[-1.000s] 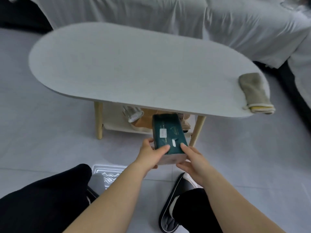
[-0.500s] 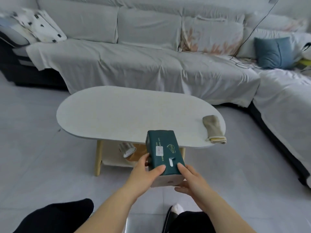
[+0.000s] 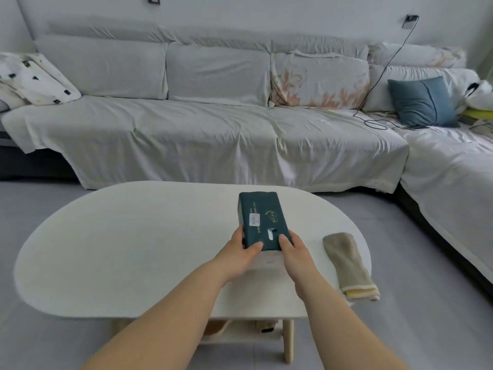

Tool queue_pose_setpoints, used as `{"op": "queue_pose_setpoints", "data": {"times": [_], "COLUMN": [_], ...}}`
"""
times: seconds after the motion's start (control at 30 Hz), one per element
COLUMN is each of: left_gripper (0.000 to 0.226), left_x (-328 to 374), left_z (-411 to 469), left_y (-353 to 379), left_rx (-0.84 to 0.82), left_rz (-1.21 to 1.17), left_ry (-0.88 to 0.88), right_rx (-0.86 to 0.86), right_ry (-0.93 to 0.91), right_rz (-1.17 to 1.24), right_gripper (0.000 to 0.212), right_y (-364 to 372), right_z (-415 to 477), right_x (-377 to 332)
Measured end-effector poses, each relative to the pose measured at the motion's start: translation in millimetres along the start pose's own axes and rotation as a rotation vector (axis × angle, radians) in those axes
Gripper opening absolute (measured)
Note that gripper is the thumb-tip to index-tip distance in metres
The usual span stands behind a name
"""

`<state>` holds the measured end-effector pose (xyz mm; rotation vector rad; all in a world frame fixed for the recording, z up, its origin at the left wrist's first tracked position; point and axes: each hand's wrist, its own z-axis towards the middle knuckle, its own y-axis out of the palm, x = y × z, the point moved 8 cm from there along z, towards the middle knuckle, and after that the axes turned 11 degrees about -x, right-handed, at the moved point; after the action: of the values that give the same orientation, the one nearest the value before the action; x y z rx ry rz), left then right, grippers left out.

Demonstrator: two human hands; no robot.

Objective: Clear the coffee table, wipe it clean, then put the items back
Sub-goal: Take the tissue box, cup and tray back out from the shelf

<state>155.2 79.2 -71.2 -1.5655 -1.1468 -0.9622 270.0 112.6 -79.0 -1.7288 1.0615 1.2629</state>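
Observation:
A dark green tissue pack with gold lettering is held over the right half of the white oval coffee table. My left hand grips its near left corner, thumb on top. My right hand grips the near right corner the same way. Whether the pack touches the tabletop I cannot tell. A folded beige cloth with a yellow stripe lies at the table's right end, just right of my right hand.
A lower shelf under the table holds a few partly hidden items. A grey covered sofa runs behind the table and along the right. A blue cushion and a black cable lie on it.
Both hands lifted the tissue pack from below the table's front edge up and forward over the tabletop. The view rose from the shelf to the whole sofa.

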Motion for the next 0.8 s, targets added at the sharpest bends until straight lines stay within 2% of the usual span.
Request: {"op": "queue_pose_setpoints", "data": {"times": [0.07,0.17,0.4,0.53,0.67,0.8], "left_gripper": [0.052,0.049,0.045,0.045,0.047,0.046], "left_x": [-3,-7,-15,-15,-13,-9], "left_z": [29,63,104,112,110,96], "left_y": [-3,-13,-23,-26,-27,-29], "left_rx": [-0.022,0.045,0.130,0.151,0.109,0.103], "left_rz": [0.044,0.042,0.010,0.000,0.013,0.044], "left_ry": [0.004,0.029,0.049,0.055,0.051,0.063], "right_rx": [0.038,0.071,0.147,0.180,0.183,0.212], "right_ry": [0.013,-0.007,-0.076,-0.039,-0.037,-0.012], "right_rz": [0.026,0.008,-0.179,-0.312,-0.297,-0.232], "right_gripper": [0.037,0.038,0.040,0.042,0.046,0.060], "right_y": [-6,-13,-22,-27,-25,-24], "right_z": [24,57,104,116,115,109], "right_x": [8,10,8,10,9,11]}}
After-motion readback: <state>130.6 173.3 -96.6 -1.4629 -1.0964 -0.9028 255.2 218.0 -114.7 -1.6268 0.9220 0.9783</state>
